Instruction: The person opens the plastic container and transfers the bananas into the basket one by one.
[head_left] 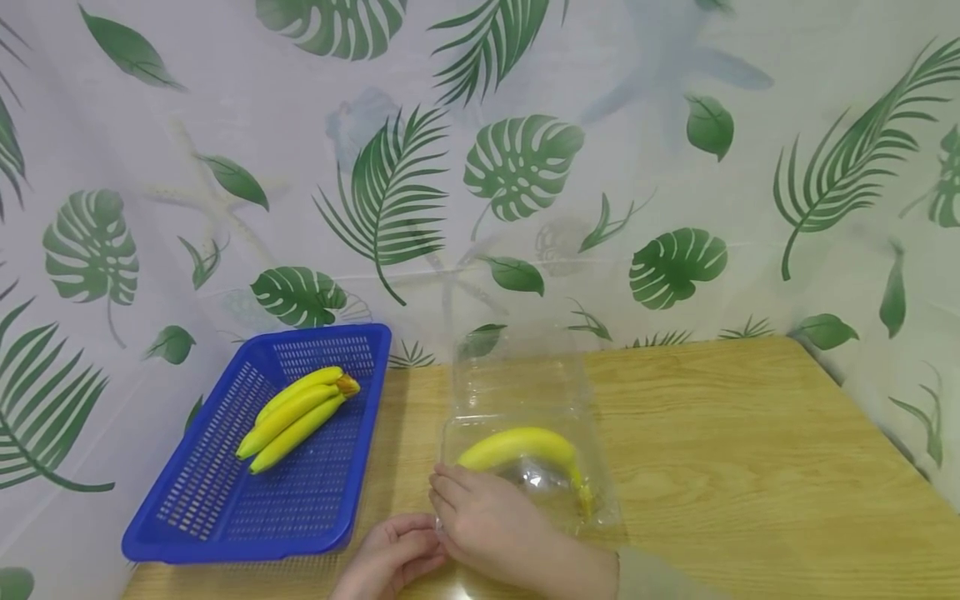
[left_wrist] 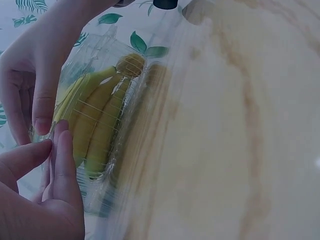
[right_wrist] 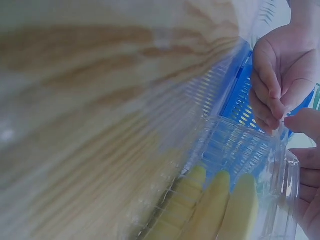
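Observation:
A clear plastic clamshell box sits on the table with its lid raised at the back. Yellow bananas lie in it; the left wrist view shows several side by side, their stems joined at one end. At the box's front left corner, my left hand pinches the edge between thumb and fingertips. Reaching across the front of the box, my right hand grips the same corner, its thumb close to the left fingertips. Part of the box and bananas is hidden behind the right hand in the head view.
To the left stands a blue plastic basket holding a bunch of bananas. The wood-grain table extends to the right. A leaf-patterned cloth hangs behind and at both sides.

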